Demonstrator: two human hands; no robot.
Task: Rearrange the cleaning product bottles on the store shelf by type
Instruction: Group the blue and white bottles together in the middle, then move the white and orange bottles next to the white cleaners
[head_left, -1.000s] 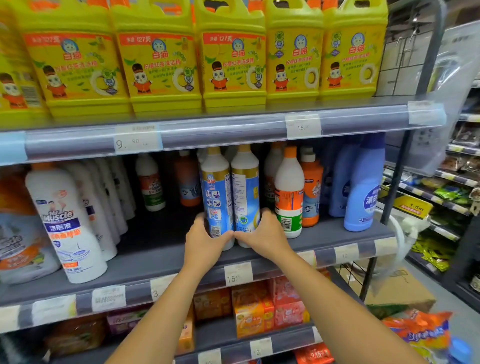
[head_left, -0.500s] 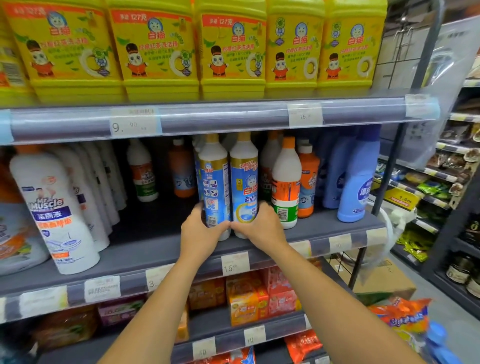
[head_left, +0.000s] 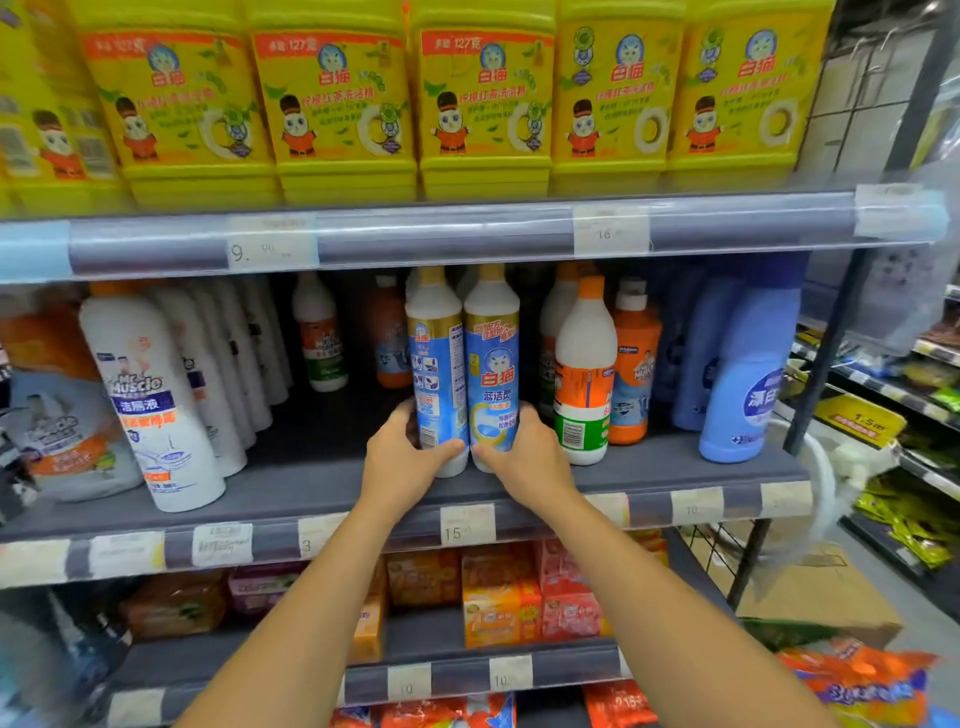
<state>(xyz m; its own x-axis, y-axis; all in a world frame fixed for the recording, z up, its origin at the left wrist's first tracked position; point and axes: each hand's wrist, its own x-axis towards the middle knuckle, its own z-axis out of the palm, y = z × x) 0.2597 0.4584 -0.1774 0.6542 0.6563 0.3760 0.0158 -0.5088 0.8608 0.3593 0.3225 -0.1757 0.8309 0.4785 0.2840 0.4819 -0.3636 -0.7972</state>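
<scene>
Head view: left blue-label bottle (head_left: 438, 374) and right blue-label bottle (head_left: 492, 364) stand upright, touching, on the shelf (head_left: 311, 483). Left hand (head_left: 400, 460) wraps the first at its base; right hand (head_left: 525, 460) wraps the second. Probably rigid plastic, liquid-heavy, glossy and tall, so they may tip; grip low and firmly. An orange-and-white bottle (head_left: 584, 374) stands just right of the right hand.

The grey shelf (head_left: 322, 467) bears standing cleaning bottles (head_left: 491, 374) in rows.

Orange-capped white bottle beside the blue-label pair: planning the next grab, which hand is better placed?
Probably the right hand: it grips the right blue-label bottle, directly beside the orange-capped white bottle; the left hand sits beyond both.
</scene>
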